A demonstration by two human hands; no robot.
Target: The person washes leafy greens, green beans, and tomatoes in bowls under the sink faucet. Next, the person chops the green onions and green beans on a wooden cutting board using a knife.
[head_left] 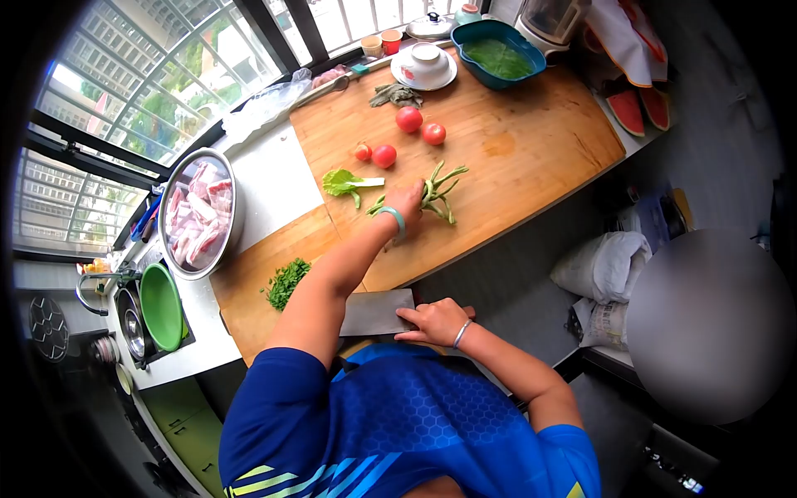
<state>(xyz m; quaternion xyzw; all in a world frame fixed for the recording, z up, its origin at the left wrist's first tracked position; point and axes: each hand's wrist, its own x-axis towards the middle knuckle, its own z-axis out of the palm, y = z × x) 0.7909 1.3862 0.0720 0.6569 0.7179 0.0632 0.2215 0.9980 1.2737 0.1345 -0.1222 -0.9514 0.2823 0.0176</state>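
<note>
My left hand (404, 202) is closed round a bunch of green beans (437, 195) on the wooden board (506, 178); bean ends stick out on both sides. In my right hand (436, 322) is a cleaver (375, 313), its wide blade lying flat near the board's front edge, close to my body. Left of the beans lies a leafy green with a white stalk (344, 182). Behind it are a tomato (383, 156) and a smaller one (363, 152), with two more tomatoes (408, 119) further back. Chopped greens (288, 282) form a pile beside my left forearm.
A steel bowl of raw meat (199, 214) stands at the left, beyond a green basin (161, 307) by the sink. At the back are a white lidded bowl (424, 66), a grey cloth (397, 95) and a teal basin (498, 60). White sacks (603, 266) stand at the right.
</note>
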